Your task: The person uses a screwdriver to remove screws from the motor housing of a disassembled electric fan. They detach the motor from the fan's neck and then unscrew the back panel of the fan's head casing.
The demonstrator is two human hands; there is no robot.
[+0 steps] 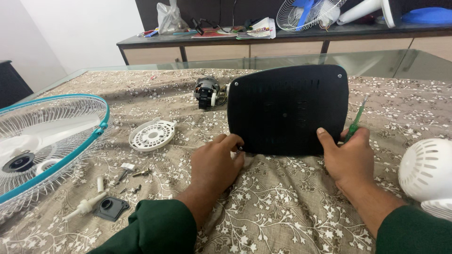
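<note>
A black rounded-rectangle base plate (287, 109) stands tilted on the patterned cloth in the middle of the table. My left hand (214, 164) pinches a small screw at the plate's lower left corner. My right hand (351, 157) rests its thumb on the plate's lower right edge and holds a green-handled screwdriver (356, 121) against that side. A small electric motor (206, 91) lies behind the plate's left edge.
A white wire fan guard with a teal rim (44, 141) lies at the left. A round white vented cover (152, 135), small screws and plastic parts (110, 190) sit between it and my left hand. A white vented motor housing (426, 171) is at the right edge.
</note>
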